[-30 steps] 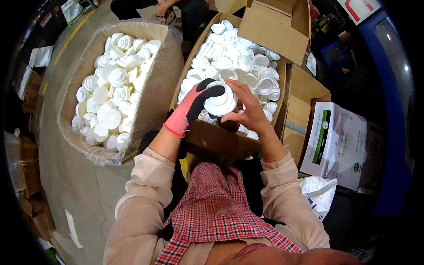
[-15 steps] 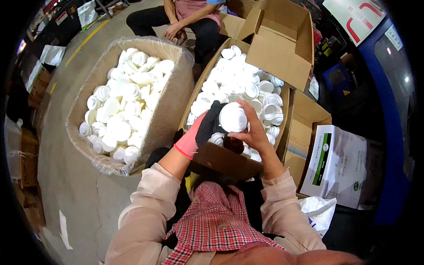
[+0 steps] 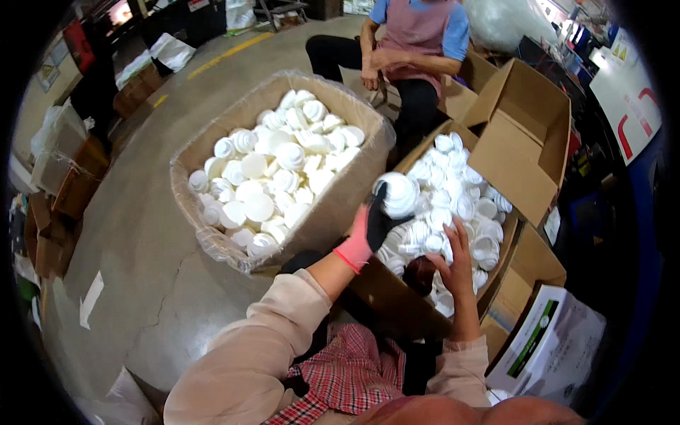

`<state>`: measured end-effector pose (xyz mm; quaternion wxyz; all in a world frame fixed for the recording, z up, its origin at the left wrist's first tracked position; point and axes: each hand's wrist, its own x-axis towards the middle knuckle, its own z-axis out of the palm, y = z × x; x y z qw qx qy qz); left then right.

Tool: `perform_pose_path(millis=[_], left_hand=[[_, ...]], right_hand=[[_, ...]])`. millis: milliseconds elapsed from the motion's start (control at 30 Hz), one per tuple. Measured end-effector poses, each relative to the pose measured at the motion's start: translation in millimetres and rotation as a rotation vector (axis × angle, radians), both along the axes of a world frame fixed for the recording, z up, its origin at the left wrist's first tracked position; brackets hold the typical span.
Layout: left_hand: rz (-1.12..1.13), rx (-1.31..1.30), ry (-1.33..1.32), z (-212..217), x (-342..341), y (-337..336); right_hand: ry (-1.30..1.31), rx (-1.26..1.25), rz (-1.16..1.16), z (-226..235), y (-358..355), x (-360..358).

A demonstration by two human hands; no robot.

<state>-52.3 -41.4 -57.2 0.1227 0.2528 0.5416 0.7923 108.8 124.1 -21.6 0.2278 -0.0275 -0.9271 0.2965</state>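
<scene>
My left hand [image 3: 370, 228], in a pink and black glove, grips a white round plastic cap [image 3: 398, 195] and holds it up between the two boxes. Bare and with fingers spread, my right hand [image 3: 457, 262] reaches down among the loose white caps [image 3: 453, 198] in the right cardboard box [image 3: 528, 170]; whether it grips one I cannot tell. To the left stands a plastic-lined cardboard box [image 3: 340, 205] heaped with white caps [image 3: 273, 177].
A seated person [image 3: 414, 49] faces me beyond the boxes, hands together. A white and green carton [image 3: 549, 340] lies at the lower right. Brown boxes [image 3: 71, 191] are stacked at the left on the concrete floor [image 3: 142, 283].
My hands have parted: the left carries the cap up and left toward the lined box, while the right has let go and dropped into the right box. My view has tilted up.
</scene>
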Motion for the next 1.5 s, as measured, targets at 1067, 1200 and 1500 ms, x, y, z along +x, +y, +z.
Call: perform_pose_path(millis=[1067,1200,1500], left_hand=[[-0.651,-0.227,-0.610,-15,34,34],[-0.606,-0.269,-0.548,-21,48,53],[-0.548,-0.173,0.404,-39,69,71]], right_hand=[[-0.242,-0.019,0.214,-32,23,31],[-0.142,0.019,0.248,-35,25,24],[0.003,-0.024,0.239,-16,1,21]])
